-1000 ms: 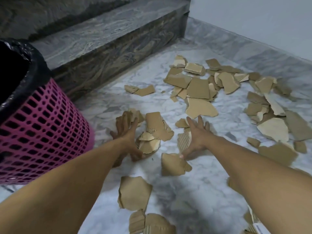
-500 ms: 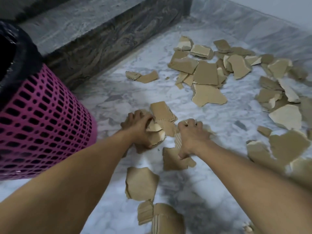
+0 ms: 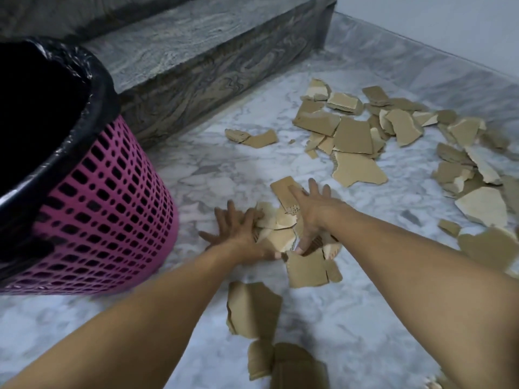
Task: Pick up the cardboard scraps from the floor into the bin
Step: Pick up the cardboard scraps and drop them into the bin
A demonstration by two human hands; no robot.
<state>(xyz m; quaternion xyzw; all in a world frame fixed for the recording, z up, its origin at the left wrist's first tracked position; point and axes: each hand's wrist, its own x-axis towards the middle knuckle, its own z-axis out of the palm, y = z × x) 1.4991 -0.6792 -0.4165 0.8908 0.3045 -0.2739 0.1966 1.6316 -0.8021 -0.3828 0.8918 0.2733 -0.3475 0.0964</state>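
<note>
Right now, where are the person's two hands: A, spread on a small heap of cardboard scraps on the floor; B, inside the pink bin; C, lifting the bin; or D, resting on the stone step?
A: the left hand and the right hand lie open-fingered either side of a small heap of cardboard scraps on the marble floor, apart from the pink bin.

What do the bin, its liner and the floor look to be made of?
Bin: pink moulded plastic, judging by its regular lattice of holes. Liner: thin black plastic film, glossy and crinkled over the rim. Floor: polished marble or marble-look tile, white with grey veining and a soft sheen; which of the two is unclear.
</note>
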